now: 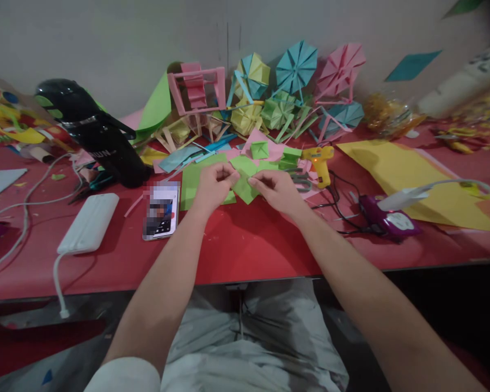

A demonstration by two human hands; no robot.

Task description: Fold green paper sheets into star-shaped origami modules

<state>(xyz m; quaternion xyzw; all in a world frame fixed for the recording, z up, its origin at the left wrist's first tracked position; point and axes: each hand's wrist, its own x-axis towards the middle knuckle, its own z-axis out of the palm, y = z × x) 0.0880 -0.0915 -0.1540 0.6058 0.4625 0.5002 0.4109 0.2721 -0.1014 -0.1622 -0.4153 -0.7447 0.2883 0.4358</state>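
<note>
A folded piece of light green paper point(244, 175) is held just above the red table point(237, 245), between both of my hands. My left hand point(214, 185) pinches its left side with thumb and fingers closed. My right hand point(276, 188) pinches its right edge the same way. Under my left hand lies a flat green paper sheet point(191, 182). A small folded green square point(259, 149) and other green folded bits point(289, 158) rest just behind the hands.
A phone point(161, 209) lies left of my hands, beside a white power bank point(89, 222) with a cable. A black bottle point(96, 133) stands at the left. A yellow glue gun point(319, 162), purple device point(387, 220), yellow sheet point(408, 174) and paper pinwheels point(296, 68) fill the back and right.
</note>
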